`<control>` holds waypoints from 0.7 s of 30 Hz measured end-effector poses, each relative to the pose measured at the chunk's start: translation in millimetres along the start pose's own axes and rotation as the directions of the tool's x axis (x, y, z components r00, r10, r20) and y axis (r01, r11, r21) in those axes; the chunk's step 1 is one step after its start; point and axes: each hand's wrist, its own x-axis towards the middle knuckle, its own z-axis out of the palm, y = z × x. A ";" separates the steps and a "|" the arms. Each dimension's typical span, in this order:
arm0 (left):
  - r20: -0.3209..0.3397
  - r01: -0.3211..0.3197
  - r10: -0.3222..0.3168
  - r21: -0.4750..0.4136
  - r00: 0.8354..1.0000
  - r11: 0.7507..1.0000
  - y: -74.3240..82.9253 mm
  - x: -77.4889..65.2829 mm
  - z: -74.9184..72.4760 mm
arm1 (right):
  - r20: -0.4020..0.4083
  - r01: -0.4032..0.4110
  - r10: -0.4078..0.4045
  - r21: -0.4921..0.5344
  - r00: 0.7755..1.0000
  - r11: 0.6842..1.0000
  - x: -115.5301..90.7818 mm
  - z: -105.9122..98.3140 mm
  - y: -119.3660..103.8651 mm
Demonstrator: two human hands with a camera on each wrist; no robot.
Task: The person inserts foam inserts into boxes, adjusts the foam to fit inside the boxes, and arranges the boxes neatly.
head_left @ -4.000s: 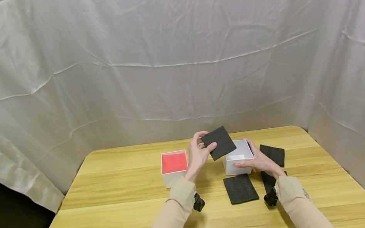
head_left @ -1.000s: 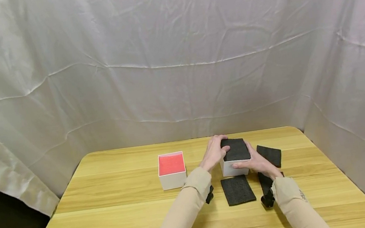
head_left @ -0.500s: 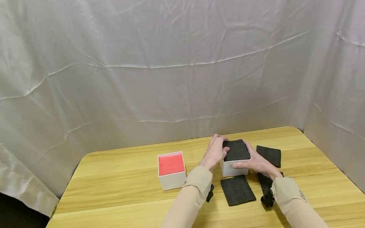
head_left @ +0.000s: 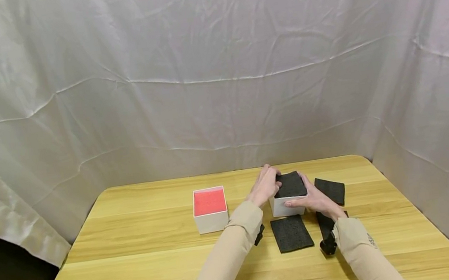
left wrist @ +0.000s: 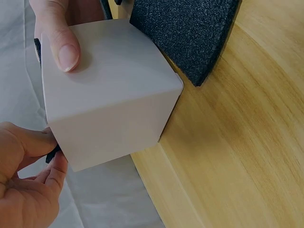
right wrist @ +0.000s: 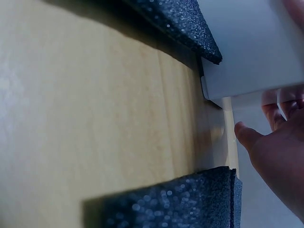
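A square black foam sheet [head_left: 289, 185] covers the opening of a white box [head_left: 289, 206] right of the middle of the table. My left hand [head_left: 263, 187] is at the box's left rim. In the left wrist view, its thumb and finger pinch a small black edge of the foam [left wrist: 53, 154] there. My right hand [head_left: 315, 199] grips the box from the right, thumb on the front wall and fingers behind. The inside of the box is hidden under the sheet.
To the left stands a second white box [head_left: 212, 223] with a red sheet [head_left: 209, 202] inside. More black foam sheets lie on the table: one in front [head_left: 292, 234], one at the right [head_left: 330, 190], and another [head_left: 326, 224] partly under my right wrist. A grey curtain [head_left: 220, 112] hangs behind.
Four seconds ago my left hand held the foam sheet in the air beside the box; now the sheet lies over the opening. In the last second its left edge has shifted slightly inward.
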 end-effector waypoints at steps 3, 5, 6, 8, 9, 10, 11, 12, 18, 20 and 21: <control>0.011 0.003 -0.003 0.016 1.000 1.000 1.1 0.0 0.2 | -0.004 0.006 -0.006 0.004 1.000 1.000 0.1 -0.5 -0.5; 0.019 0.008 -0.008 0.026 1.000 1.000 1.8 0.2 0.5 | -0.005 0.008 -0.008 0.007 1.000 1.000 0.2 -0.8 -0.6; 0.020 0.009 -0.010 0.029 1.000 1.000 1.9 0.2 0.6 | -0.005 0.009 -0.009 0.008 1.000 1.000 0.2 -0.9 -0.7; 0.019 0.008 -0.009 0.033 1.000 0.999 1.9 0.5 1.1 | -0.005 0.010 -0.010 0.006 1.000 1.000 0.3 -0.9 -0.7; 0.018 0.007 -0.008 0.038 1.000 0.999 1.8 0.6 1.3 | -0.005 0.011 -0.011 0.006 1.000 1.000 0.4 -0.8 -0.6; 0.016 0.005 -0.006 0.042 1.000 0.999 1.7 0.8 1.6 | -0.005 0.013 -0.013 0.005 1.000 1.000 0.6 -0.7 -0.6; 0.013 0.002 -0.003 0.048 1.000 0.999 1.5 0.9 1.9 | -0.005 0.014 -0.014 0.004 1.000 1.000 0.7 -0.6 -0.5; 0.011 -0.001 0.000 0.051 1.000 0.999 1.3 1.0 2.1 | -0.005 0.016 -0.016 0.004 1.000 1.000 0.7 -0.5 -0.4; -0.008 -0.030 0.031 0.053 0.999 0.998 -1.1 1.5 4.8 | -0.005 0.021 -0.021 0.000 1.000 1.000 0.4 -0.2 0.0; -0.014 -0.039 0.040 0.048 0.999 0.998 -2.1 1.5 5.6 | -0.006 0.018 -0.018 0.000 1.000 1.000 0.4 -0.3 0.3; -0.016 -0.043 0.043 0.053 0.999 0.998 -2.7 1.6 5.9 | -0.007 0.017 -0.017 0.001 1.000 1.000 0.5 -0.4 0.3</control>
